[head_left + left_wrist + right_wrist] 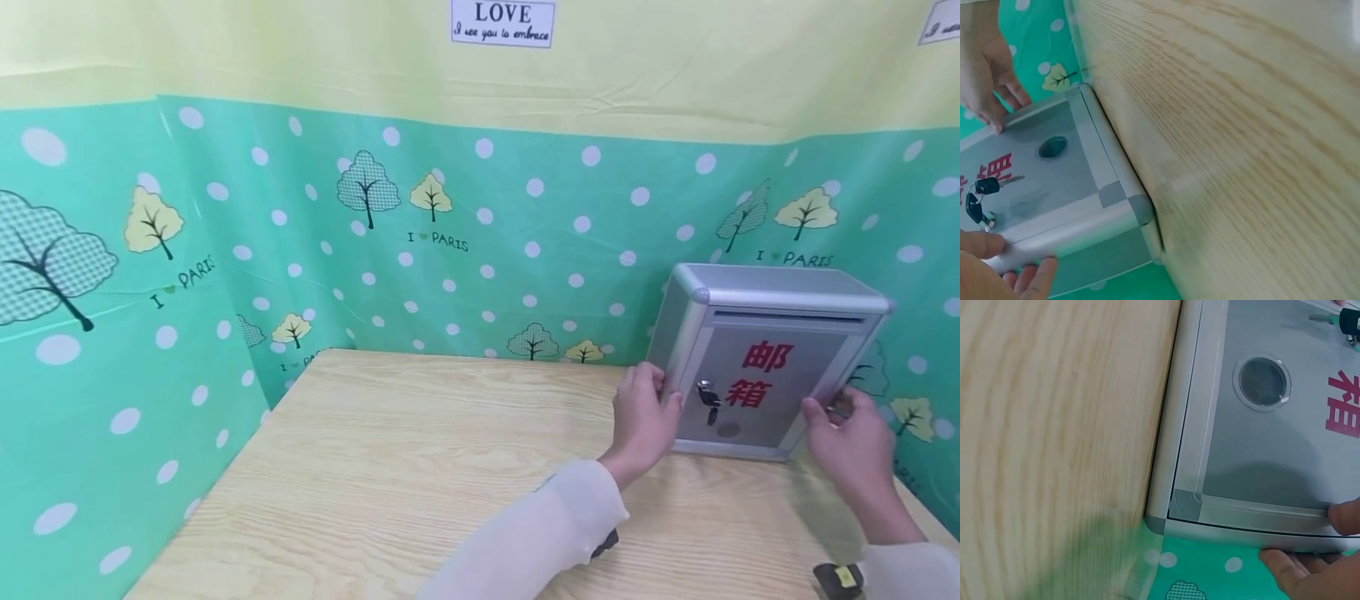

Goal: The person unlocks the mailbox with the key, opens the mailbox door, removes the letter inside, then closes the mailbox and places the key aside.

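Note:
A silver-grey metal mailbox (813,358) with red characters stands upright at the right side of the wooden table. My left hand (643,423) grips its left side edge, thumb on the front frame and fingers along the side wall. On the opposite edge, my right hand (857,450) holds the box the same way, thumb in front. Two keys (984,187) hang at the lock on the door, close to my left thumb. Low on the door is a round window (1262,382). The mailbox's bottom edge meets the tabletop in both wrist views.
The light wood-grain table (420,467) spreads to the left and front of the mailbox. Behind it and on both sides hangs a green and yellow curtain (450,283) with white dots and printed trees. A dark strap (838,579) circles the right wrist.

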### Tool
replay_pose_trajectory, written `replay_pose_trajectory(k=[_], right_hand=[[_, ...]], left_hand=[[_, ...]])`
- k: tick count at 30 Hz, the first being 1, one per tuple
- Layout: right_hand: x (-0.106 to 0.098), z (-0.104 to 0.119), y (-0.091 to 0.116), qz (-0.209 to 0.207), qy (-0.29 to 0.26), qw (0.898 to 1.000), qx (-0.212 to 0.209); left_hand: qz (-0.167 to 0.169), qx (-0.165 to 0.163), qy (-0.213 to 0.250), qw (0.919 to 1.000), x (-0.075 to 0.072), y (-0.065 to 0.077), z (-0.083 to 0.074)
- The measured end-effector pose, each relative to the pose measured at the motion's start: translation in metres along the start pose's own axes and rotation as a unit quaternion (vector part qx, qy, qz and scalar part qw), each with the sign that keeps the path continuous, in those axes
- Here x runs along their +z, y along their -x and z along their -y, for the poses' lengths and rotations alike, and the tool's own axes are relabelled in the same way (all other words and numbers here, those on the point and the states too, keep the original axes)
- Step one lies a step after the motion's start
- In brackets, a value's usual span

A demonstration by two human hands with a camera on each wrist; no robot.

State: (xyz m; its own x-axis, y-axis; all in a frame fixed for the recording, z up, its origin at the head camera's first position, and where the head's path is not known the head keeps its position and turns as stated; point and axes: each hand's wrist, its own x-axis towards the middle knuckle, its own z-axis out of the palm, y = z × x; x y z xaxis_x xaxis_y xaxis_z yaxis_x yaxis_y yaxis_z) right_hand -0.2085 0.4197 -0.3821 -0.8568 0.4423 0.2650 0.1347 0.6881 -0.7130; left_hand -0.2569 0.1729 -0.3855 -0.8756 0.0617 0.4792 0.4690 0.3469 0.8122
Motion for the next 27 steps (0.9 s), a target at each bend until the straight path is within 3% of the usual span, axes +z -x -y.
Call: replay_pose_trajectory(k=[15,27], right_hand=[[0.004,0.003,0.003,-0.016,0.001,1.0,-0.005],[0.005,0.02,0.001,-0.01,-0.01,1.0,-0.014]], left_hand=[[-0.03,-0.032,0.048,0.9979,0.006,-0.005,0.0],[-0.033,-0.034,0.055,0.9974,-0.005,-0.017,0.003]])
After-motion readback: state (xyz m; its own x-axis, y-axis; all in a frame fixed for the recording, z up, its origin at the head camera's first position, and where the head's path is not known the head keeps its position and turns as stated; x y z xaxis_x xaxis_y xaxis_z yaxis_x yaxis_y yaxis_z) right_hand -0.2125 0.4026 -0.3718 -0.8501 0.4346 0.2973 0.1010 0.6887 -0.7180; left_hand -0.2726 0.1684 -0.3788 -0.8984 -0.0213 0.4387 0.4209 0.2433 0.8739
